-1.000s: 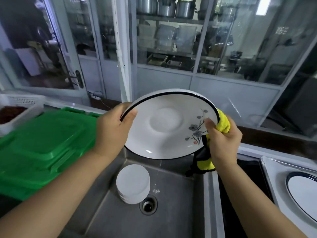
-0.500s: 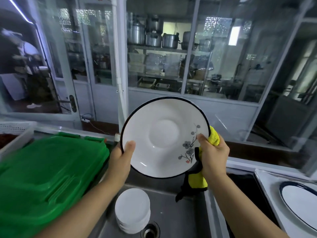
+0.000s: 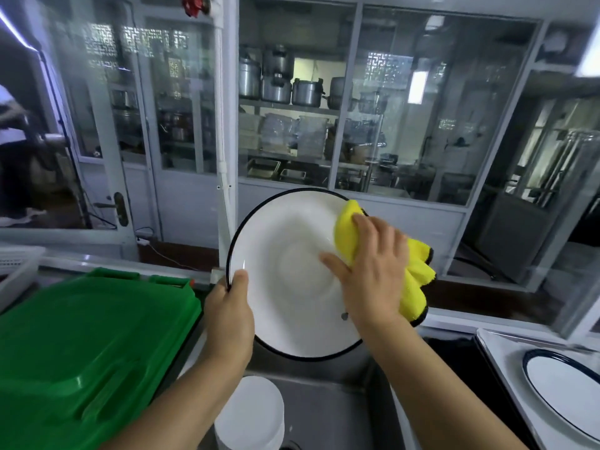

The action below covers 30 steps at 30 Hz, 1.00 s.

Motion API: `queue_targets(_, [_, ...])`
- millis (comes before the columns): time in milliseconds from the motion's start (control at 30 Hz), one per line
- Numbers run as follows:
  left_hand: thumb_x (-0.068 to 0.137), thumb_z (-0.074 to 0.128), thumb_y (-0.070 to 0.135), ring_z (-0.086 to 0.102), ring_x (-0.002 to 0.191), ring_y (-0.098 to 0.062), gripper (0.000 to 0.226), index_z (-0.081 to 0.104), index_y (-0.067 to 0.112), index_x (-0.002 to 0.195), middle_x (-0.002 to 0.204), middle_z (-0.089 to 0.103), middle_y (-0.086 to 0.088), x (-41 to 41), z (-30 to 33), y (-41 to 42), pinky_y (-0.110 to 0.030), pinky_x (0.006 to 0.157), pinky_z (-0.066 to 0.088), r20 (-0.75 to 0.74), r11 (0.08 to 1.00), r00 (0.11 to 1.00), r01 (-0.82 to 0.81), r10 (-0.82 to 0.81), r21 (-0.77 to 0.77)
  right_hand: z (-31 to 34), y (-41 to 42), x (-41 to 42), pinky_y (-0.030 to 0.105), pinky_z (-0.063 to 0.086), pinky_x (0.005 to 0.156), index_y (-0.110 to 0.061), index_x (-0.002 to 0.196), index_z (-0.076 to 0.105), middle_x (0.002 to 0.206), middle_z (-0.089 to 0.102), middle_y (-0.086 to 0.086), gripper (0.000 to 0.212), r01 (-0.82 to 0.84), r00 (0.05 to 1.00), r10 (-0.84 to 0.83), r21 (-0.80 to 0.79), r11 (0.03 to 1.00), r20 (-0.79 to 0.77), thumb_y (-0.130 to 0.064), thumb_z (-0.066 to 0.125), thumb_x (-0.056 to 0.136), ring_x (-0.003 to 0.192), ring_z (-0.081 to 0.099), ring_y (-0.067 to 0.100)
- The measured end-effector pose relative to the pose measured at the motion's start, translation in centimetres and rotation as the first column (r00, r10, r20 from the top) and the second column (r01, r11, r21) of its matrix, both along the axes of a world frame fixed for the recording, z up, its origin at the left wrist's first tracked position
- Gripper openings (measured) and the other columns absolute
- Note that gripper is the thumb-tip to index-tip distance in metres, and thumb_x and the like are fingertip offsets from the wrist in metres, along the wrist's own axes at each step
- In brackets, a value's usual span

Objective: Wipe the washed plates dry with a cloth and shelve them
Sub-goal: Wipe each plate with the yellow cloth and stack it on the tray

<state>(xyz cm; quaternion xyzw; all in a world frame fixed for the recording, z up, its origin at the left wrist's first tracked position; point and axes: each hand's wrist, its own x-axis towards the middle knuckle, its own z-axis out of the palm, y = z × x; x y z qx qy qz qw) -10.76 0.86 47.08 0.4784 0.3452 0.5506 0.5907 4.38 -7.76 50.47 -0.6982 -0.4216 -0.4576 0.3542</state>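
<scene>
A large white plate [image 3: 285, 271] with a dark rim stands tilted upright over the sink. My left hand [image 3: 231, 315] grips its lower left edge, thumb on the face. My right hand [image 3: 373, 277] presses a yellow cloth [image 3: 349, 232] flat against the plate's upper right face, fingers spread. The rest of the cloth hangs past the plate's right edge. A stack of small white plates [image 3: 250, 417] sits in the sink below. Another dark-rimmed plate [image 3: 565, 388] lies on a white tray at the right.
A green plastic bin lid [image 3: 81, 352] fills the counter at the left. The steel sink [image 3: 334, 414] is below my arms. A white tray [image 3: 496, 358] holds the right plate. Glass partitions [image 3: 292, 125] stand behind the counter. A white basket [image 3: 16, 267] sits far left.
My right hand moved from pinching the plate's right edge onto its face, spreading the cloth over the flower pattern. The plate has risen in view as my head tipped up.
</scene>
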Motion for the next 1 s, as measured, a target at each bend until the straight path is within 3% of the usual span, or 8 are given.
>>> queue_targets(133, [0.094,0.053,0.025,0.065,0.085,-0.02,0.02,0.064,0.02,0.078,0.082,0.07,0.006,-0.2,0.3,0.0,-0.041,0.084,0.05,-0.044,0.999,0.999,0.013,-0.011,0.034,-2.0,2.9,-0.7,0.045,0.036,0.082,-0.004,0.119,0.055,0.115,0.044,0.012,0.058,0.169,0.984,-0.178,-0.288,0.942,-0.004,-0.047,0.039,0.084,0.098,0.038,0.031])
queue_targets(267, [0.093,0.052,0.027,0.063,0.081,-0.021,0.022,0.066,0.027,0.075,0.072,0.068,0.011,-0.2,0.5,0.2,-0.04,0.08,0.049,-0.13,0.992,0.991,0.048,-0.032,0.12,-3.4,4.0,-2.3,0.045,0.046,0.081,-0.013,0.13,0.043,0.127,0.04,0.005,0.049,-0.053,0.998,0.037,-0.313,0.948,-0.056,-0.032,0.041,0.084,0.102,0.038,0.029])
queue_targets(400, [0.094,0.052,0.025,0.062,0.085,-0.028,0.022,0.063,0.022,0.075,0.08,0.068,0.0,-0.1,1.0,1.0,-0.042,0.082,0.048,-0.139,0.987,0.99,0.017,0.005,0.157,-5.2,2.5,-3.5,0.038,0.046,0.082,-0.022,0.131,0.048,0.13,0.046,-0.004,0.045,-0.197,0.976,0.217,-0.419,0.886,0.001,-0.029,0.048,0.086,0.105,0.043,0.024])
queue_targets(533, [0.09,0.054,0.038,0.063,0.082,-0.028,0.02,0.064,0.034,0.073,0.08,0.067,0.0,-0.4,1.2,1.5,-0.042,0.079,0.05,-0.145,0.986,0.989,0.059,-0.035,0.159,-6.6,-0.9,-0.9,0.033,0.045,0.077,-0.028,0.125,0.057,0.12,0.049,-0.009,0.049,-0.177,0.962,0.263,-0.56,0.809,0.076,-0.023,0.049,0.076,0.096,0.049,0.022])
queue_targets(600, [0.093,0.053,0.033,0.063,0.08,-0.027,0.022,0.063,0.03,0.074,0.078,0.067,0.002,-0.5,1.3,1.3,-0.039,0.075,0.05,-0.183,0.978,0.981,0.096,-0.062,0.184,-6.5,-1.8,0.4,0.032,0.04,0.08,-0.026,0.118,0.064,0.116,0.052,-0.007,0.046,-0.134,0.968,0.229,-0.555,0.821,0.104,-0.02,0.053,0.074,0.094,0.049,0.023])
queue_targets(700, [0.084,0.047,0.044,0.062,0.08,-0.032,0.029,0.063,0.02,0.08,0.081,0.068,-0.013,-0.7,1.7,0.9,-0.048,0.077,0.05,-0.24,0.952,0.968,0.141,-0.076,0.27,-5.6,-2.5,1.4,0.035,0.038,0.08,-0.02,0.113,0.068,0.114,0.056,-0.001,0.045,-0.083,0.981,0.162,-0.522,0.849,0.106,-0.02,0.047,0.073,0.092,0.047,0.027])
queue_targets(833, [0.087,0.046,0.041,0.059,0.077,-0.031,0.029,0.061,0.017,0.081,0.078,0.065,-0.013,-0.7,2.1,0.1,-0.044,0.074,0.048,-0.278,0.923,0.959,0.159,-0.06,0.35,-3.2,-1.6,1.3,0.038,0.044,0.071,-0.017,0.115,0.066,0.114,0.058,0.003,0.057,-0.033,0.999,0.028,-0.436,0.899,-0.017,-0.015,0.068,0.057,0.089,0.049,0.031])
queue_targets(1000, [0.082,0.041,0.044,0.056,0.073,-0.03,0.036,0.06,0.013,0.084,0.073,0.063,-0.011,-0.2,2.3,-0.9,-0.045,0.075,0.048,-0.25,0.914,0.968,0.126,-0.028,0.385,-2.1,1.0,-1.8,0.042,0.043,0.081,-0.016,0.126,0.058,0.125,0.05,0.005,0.043,-0.302,0.949,0.27,-0.22,0.928,-0.164,-0.019,0.045,0.085,0.102,0.044,0.031])
